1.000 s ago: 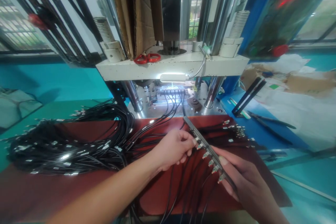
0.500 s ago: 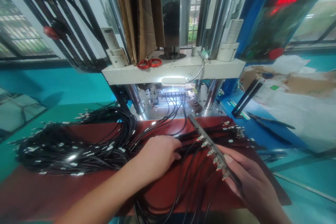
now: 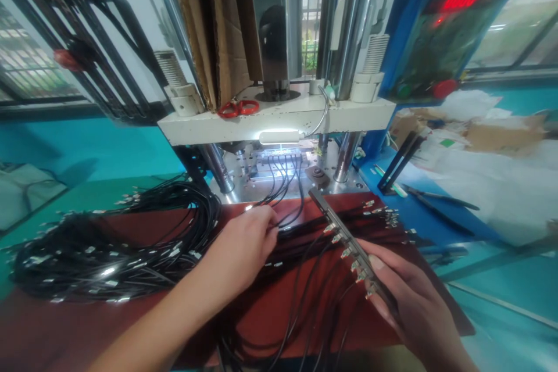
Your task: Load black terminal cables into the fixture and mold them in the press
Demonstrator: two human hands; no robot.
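My right hand [image 3: 403, 290] grips a long dark metal bar [image 3: 349, 238] between thumb and fingers, tilted with its far end toward the press. Several small metal cable connectors [image 3: 346, 253] stick out along the bar's left edge, and thin black cables hang from them. My left hand [image 3: 248, 238] is curled closed over black cables beside the bar; whatever its fingertips pinch is hidden. Other black cables [image 3: 283, 186] run from the lit mold [image 3: 279, 163] toward that hand. A bunch of black cables [image 3: 349, 218] with metal ends lies behind the bar.
A big coil of black cables [image 3: 100, 261] covers the left of the red-brown mat [image 3: 279, 302]. Above the mold is the press's white plate [image 3: 340, 119], carrying red-handled scissors [image 3: 238, 108]. Dark tweezers [image 3: 440, 203] lie on the blue surface at right.
My left hand has shifted up and left, toward the cables leading from the mold. The right hand keeps its hold on the bar. The whole view has moved slightly.
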